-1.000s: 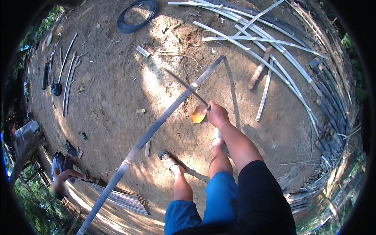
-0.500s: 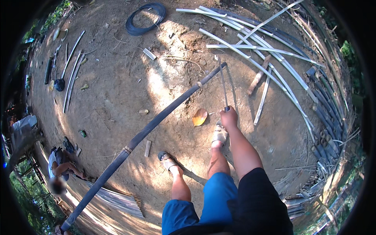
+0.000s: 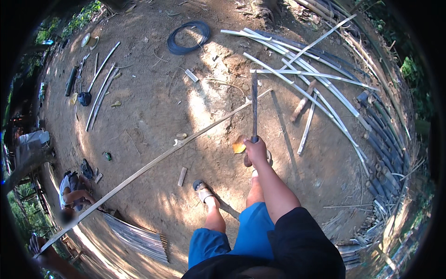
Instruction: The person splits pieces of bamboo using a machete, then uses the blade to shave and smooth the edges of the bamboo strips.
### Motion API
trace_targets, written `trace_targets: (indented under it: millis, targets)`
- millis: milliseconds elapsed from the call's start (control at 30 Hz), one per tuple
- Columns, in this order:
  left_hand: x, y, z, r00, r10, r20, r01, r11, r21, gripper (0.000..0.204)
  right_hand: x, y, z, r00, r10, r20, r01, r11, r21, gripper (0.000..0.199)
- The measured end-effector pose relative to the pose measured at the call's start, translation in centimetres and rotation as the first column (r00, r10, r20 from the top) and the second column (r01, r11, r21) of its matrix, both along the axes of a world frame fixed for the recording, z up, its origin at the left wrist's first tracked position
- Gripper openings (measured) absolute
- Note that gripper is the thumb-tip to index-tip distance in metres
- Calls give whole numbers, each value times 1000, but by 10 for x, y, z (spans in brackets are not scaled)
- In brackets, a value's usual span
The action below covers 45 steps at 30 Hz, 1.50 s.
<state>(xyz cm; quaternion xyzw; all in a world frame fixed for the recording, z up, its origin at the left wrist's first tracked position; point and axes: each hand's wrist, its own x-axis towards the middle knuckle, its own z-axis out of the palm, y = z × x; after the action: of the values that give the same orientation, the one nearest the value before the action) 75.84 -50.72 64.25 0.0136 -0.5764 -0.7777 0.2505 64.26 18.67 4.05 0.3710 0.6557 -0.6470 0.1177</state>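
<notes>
My right hand (image 3: pixel 256 151) gripped the knife (image 3: pixel 254 104); my left hand (image 3: pixel 38 245) held the strip (image 3: pixel 167 152); it had flipped, so its pale inside showed.

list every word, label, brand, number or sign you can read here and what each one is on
No readable text anywhere.
Long blade in the right hand: no lettering visible.
Long pale strip in the left hand: none visible.
Spool at upper left: too small to tell whether it is marked.
</notes>
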Motion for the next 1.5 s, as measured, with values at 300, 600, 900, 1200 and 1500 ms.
trace_targets:
  millis: [300,600,900,1200,1500]
  targets:
    - [-18,106,-22,901,427,-73,-422,903,75,53,108,29,59,942,181,283,-244,947,207,34]
    - [-67,231,10,628,777,43,-778,627,35,47,211,124,103,653,394,647,-750,455,480,29]
    - [-65,206,0,656,752,64,-747,635,196,46,259,101,226,593,405,696,-759,569,316,32]
    - [-22,179,-23,685,728,19,-701,652,289,52,274,65,229,430,610,665,-899,217,381,41]
    - [13,195,-47,820,511,-260,-400,835,379,49,194,28,196,676,593,438,-702,338,627,27]
